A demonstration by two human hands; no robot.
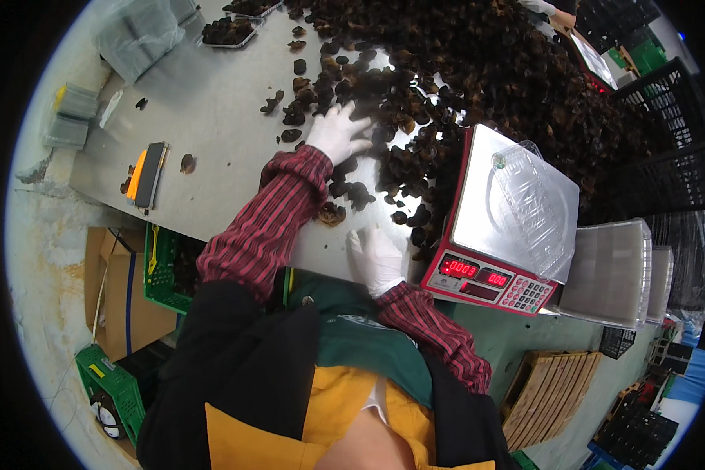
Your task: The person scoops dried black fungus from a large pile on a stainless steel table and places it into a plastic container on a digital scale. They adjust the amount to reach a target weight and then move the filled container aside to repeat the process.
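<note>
My left hand [339, 134], in a white glove with a striped sleeve protector, reaches over the metal table [229, 106] with its fingers spread at the near edge of a large heap of dark wood ear mushrooms [446, 53]. Loose pieces lie scattered round it. Near the table's front edge is my right hand [378, 258], also white-gloved, thumb apart from its bent fingers; no held item shows. To its right stands a red digital scale [476, 235], its display lit, with an empty clear plastic tray [529, 205] lying on the steel plate.
Filled trays [229, 32] and bagged empty trays [138, 38] stand at the upper left. An orange-and-black tool [147, 176] lies below them. Stacked clear trays [605, 276] stand right of the scale. Green crates [167, 294] are under the table. A co-worker's gloved hand [539, 7] is at the top right.
</note>
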